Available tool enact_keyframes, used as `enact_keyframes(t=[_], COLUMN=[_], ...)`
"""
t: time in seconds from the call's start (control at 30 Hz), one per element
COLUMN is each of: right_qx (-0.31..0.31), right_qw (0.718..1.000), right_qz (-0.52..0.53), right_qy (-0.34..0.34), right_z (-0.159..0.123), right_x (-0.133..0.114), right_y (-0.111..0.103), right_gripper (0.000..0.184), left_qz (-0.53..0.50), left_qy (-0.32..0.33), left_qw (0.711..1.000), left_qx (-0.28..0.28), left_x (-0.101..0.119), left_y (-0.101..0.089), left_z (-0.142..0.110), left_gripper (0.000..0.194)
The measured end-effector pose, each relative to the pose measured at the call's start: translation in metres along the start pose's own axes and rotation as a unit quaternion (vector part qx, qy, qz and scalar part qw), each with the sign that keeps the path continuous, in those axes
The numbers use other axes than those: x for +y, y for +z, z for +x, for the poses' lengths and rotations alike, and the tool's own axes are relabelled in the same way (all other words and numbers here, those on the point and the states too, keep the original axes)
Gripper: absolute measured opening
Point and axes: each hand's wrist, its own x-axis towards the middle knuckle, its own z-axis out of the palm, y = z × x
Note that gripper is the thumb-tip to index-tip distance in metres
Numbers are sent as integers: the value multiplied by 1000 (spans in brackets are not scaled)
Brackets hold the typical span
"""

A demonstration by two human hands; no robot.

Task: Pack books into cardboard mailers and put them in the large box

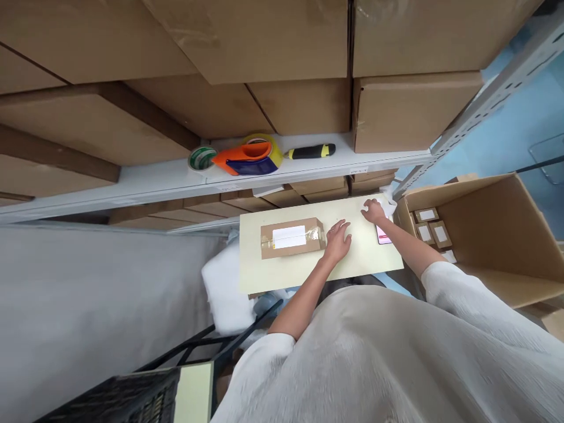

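A taped cardboard box [268, 242] with a white label [289, 237] lies on the pale tabletop [370, 258]. Just to the right of this box is my left hand [337, 242], its fingers apart and nothing in them. I cannot tell whether a fingertip touches the tabletop. My right hand [373, 211] is over the far right part of the tabletop, fingers bent but apart, with no object visible in them. Partly beneath my right wrist lies a phone [383, 236] with a lit, pinkish screen. Crumpled white material [388, 202] sits behind it at the corner.
Above the far edge runs a metal shelf [167, 187] bearing large cartons [409, 111], green tape [201, 158], an orange tape dispenser [247, 160] and a utility knife [311, 151]. At right stands an open carton [497, 229] holding small labelled boxes [439, 234]. White foam wrap [229, 291] hangs at left.
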Motion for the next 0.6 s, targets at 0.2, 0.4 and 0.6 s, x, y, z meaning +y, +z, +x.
enact_keyframes(t=[0.2, 0.4, 0.6], right_qx=[-37, -74, -74], right_qw=[997, 995, 996], right_qz=[-53, -60, -33], right_qy=[41, 42, 44], right_z=[34, 43, 46], right_x=[7, 25, 30], right_y=[18, 20, 18], right_gripper=[39, 35, 26], left_qz=[-5, -13, -15], left_qy=[-39, -58, -57], left_qw=[999, 998, 998], left_qx=[-13, -23, -22], left_x=[-2, -9, -19], left_y=[7, 13, 22], left_z=[-1, -3, -2], left_gripper=[48, 48, 48])
